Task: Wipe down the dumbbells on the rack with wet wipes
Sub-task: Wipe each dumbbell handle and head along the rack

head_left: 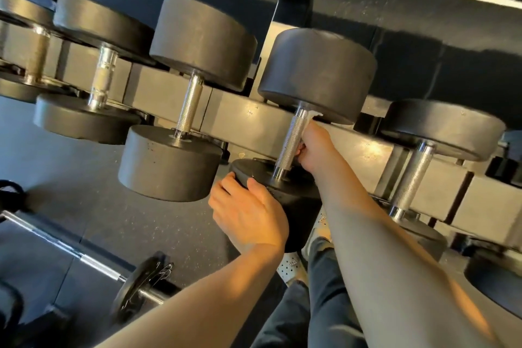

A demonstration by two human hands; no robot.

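Left hand (pixel 248 212) on dumbbell (pixel 316 73), right hand (pixel 313 150), wipe (pixel 312 115)

1. On the rack (pixel 254 118), middle dumbbell (pixel 316 73) sits between left dumbbell (pixel 197 39) and right dumbbell (pixel 440 127).
2. Left hand (pixel 248 215) grips its near head; right hand (pixel 316 150) wraps the wipe (pixel 312 117) round its handle.
3. Barbell (pixel 84 257) lies on the floor (pixel 141 220), left of the hands.

Most of the wet wipe (pixel 313 115) is hidden inside the right hand (pixel 313 147); only a white corner shows at the far end of the handle (pixel 289 144), and that hand's fingers vanish behind it. The left hand (pixel 248 212) and the right forearm (pixel 381 234) cover much of the near head of the dumbbell (pixel 302 203). The barbell (pixel 56 243) on the floor is cut off by the left edge.
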